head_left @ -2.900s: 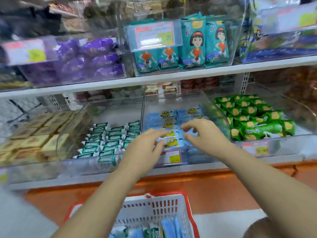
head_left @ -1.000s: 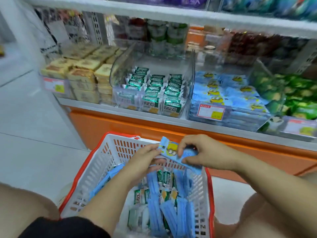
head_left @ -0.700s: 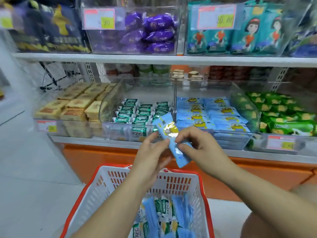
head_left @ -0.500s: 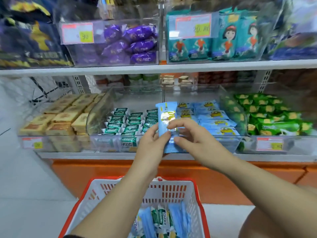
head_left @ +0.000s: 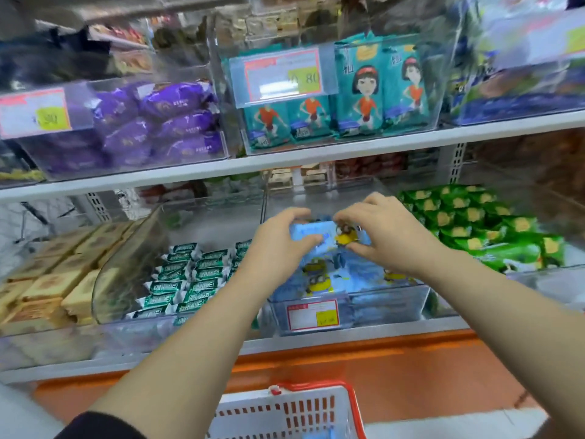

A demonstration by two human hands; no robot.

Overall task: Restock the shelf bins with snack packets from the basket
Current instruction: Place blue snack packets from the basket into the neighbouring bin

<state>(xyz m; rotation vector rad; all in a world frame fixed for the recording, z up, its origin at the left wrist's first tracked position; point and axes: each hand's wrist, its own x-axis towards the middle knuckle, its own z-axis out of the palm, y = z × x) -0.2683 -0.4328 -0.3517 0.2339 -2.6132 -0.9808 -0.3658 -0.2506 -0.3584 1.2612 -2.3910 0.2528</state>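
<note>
The blue packet (head_left: 319,234), glossy film with a yellow goggle-eyed cartoon figure, is held flat over the clear plastic bin (head_left: 392,304) of matching packets. The left hand (head_left: 278,245) pinches its left end and the right hand (head_left: 384,231) its right, both arms outstretched. The bin's red-edged price label (head_left: 313,314) is unreadable. The white, red-rimmed basket (head_left: 294,411) sits below.

My view is bright and evenly lit, with hardly any hard shadows. The clear bin fronts (head_left: 164,274) catch pale glare and smear what sits behind them. Motion blur softens the top shelf (head_left: 316,153) and far corners, where the wide lens bows the edges. The middle stays sharpest.
</note>
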